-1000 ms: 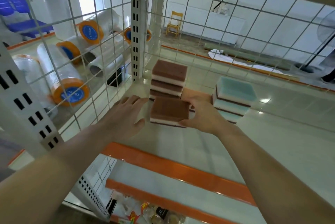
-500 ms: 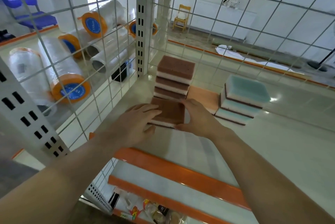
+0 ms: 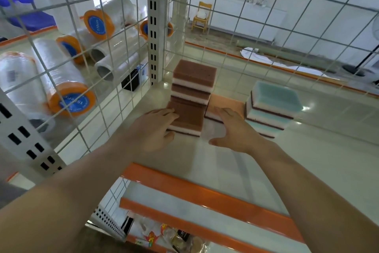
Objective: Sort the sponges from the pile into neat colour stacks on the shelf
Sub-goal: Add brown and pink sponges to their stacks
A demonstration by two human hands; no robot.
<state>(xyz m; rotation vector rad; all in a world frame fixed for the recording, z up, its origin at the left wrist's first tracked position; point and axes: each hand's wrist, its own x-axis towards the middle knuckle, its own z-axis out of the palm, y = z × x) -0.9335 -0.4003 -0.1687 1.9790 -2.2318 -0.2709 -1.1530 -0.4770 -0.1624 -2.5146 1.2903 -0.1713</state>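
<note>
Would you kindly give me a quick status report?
Left hand resting on front brown sponge; right hand open, off it. Nothing in the way.

The blue end label of the upper film roll (image 3: 99,24), at ten o'clock behind the wire grid, reads "110cm". The blue label on the nearer film roll (image 3: 74,101), at nine o'clock, is upside down and partly legible as "150cm".
</note>
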